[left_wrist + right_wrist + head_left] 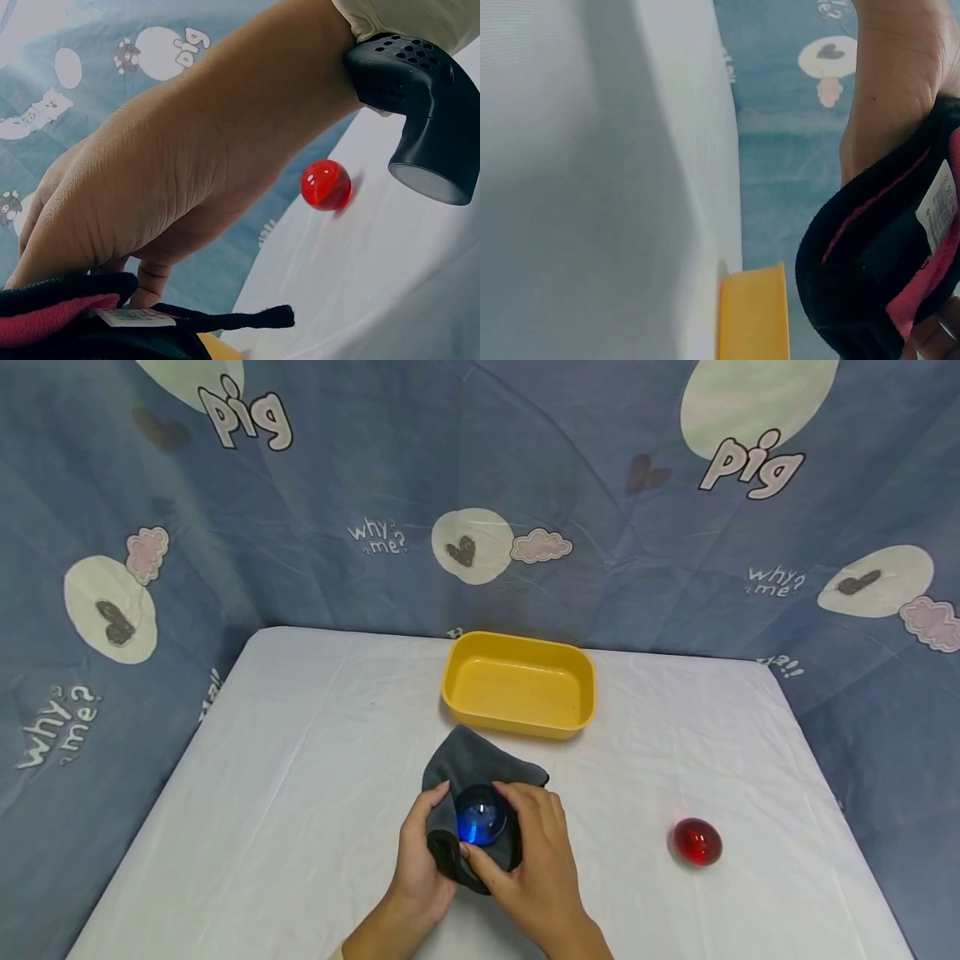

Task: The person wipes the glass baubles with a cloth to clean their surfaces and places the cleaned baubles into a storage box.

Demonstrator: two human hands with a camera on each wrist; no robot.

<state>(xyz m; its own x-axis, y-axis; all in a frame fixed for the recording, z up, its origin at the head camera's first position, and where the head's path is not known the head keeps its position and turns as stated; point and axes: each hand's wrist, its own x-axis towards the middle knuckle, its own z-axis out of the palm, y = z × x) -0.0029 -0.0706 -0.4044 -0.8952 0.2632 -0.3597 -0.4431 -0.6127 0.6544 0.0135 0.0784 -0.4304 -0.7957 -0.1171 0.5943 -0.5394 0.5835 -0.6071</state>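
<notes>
- The left hand (pixel 422 852) and the right hand (pixel 534 860) meet low over the near middle of the table (pixel 300 793), both wrapped about a dark grey cloth (pixel 468 760) with a blue ball (pixel 481 816) nested in it.
- The left hand's fingers curl round the cloth's left side, thumb up beside the ball; it holds the bundle from below and the side.
- The right hand's fingers curl over the ball's right side, with the thumb across the cloth at the near edge of the ball, pinching cloth against it.
- The blue ball is glossy and half uncovered, its top showing between the two hands; it sits in the cloth, not on the bare table.
- In the wrist views the cloth (pixel 67 315) shows a pink inner face and a small white label.
- A red ball (pixel 697 841) lies on the table, well apart to the right of the hands, touching nothing else; the left wrist view shows it too (pixel 326 184).
- Beyond the hands, the cloth's free corner reaches back, ending just short of a yellow tub (pixel 519 721).
- The yellow tub stands open side up near the far middle of the table.
- Behind and to both sides hangs a blue patterned sheet (pixel 525 460) printed with pale ovals, hearts and words.
</notes>
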